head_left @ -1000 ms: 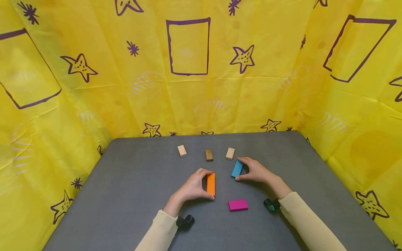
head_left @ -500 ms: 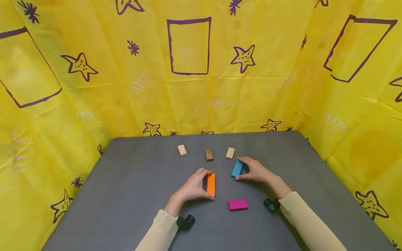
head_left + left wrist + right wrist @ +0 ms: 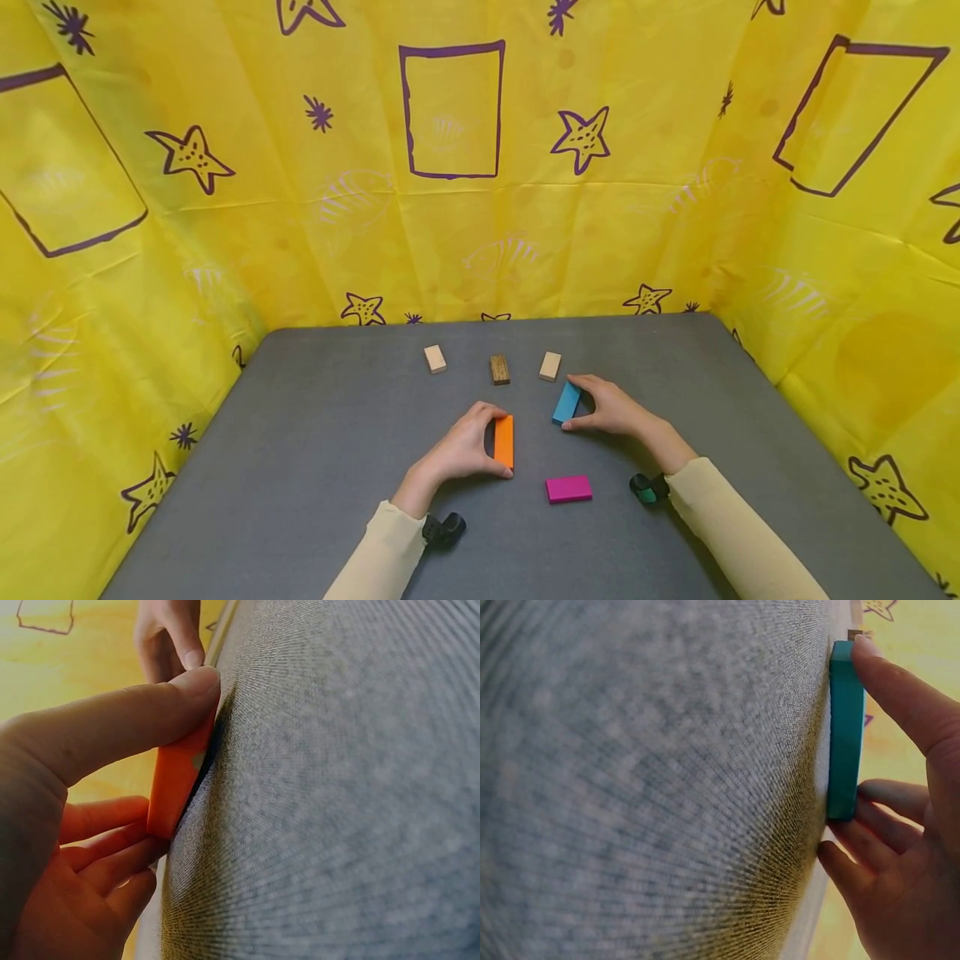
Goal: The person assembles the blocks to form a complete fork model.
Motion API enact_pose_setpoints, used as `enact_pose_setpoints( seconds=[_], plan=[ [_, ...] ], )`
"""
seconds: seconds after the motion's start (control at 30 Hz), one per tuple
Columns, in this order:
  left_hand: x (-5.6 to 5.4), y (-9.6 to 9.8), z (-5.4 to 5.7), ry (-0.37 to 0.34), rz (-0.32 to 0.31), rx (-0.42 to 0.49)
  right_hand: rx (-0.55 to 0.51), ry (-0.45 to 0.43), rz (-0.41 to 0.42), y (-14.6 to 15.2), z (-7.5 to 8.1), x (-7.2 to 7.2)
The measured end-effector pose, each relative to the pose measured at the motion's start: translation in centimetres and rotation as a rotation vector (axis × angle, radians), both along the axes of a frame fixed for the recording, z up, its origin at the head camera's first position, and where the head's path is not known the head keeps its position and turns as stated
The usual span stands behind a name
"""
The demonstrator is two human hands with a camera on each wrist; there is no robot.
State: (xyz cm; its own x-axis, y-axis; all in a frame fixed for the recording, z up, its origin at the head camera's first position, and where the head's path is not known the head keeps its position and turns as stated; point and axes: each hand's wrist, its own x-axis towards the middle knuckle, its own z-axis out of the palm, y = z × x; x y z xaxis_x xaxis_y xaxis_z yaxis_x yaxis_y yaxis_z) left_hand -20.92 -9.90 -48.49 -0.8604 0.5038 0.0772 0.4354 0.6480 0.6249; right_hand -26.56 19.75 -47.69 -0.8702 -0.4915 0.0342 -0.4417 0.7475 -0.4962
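Note:
My left hand (image 3: pixel 463 446) pinches an orange block (image 3: pixel 504 442) by its two short ends, thumb at the near end and fingers at the far one. In the left wrist view the orange block (image 3: pixel 178 780) lies low over the grey cloth between thumb and fingers. To the right and a little farther off, my right hand (image 3: pixel 611 408) grips a blue block (image 3: pixel 567 403) the same way, the block slanting. The right wrist view has the blue block (image 3: pixel 844 735) close against the cloth. A magenta block (image 3: pixel 568 490) lies between the forearms, untouched by either hand.
Two pale wooden blocks (image 3: pixel 435 359) and a darker brown wooden block (image 3: pixel 499 370) lie in a loose row toward the back of the grey table (image 3: pixel 337 400). The right pale block (image 3: pixel 550 367) is close to my right fingertips. A yellow patterned curtain (image 3: pixel 450 233) walls the table.

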Motion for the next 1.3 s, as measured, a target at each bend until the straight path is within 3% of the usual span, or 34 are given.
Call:
enact_pose_setpoints(
  seconds=[1.3],
  plan=[
    [0.06, -0.29, 0.04, -0.027, 0.037, 0.030, 0.005, -0.017, -0.006, 0.11, 0.05, -0.01]
  ],
)
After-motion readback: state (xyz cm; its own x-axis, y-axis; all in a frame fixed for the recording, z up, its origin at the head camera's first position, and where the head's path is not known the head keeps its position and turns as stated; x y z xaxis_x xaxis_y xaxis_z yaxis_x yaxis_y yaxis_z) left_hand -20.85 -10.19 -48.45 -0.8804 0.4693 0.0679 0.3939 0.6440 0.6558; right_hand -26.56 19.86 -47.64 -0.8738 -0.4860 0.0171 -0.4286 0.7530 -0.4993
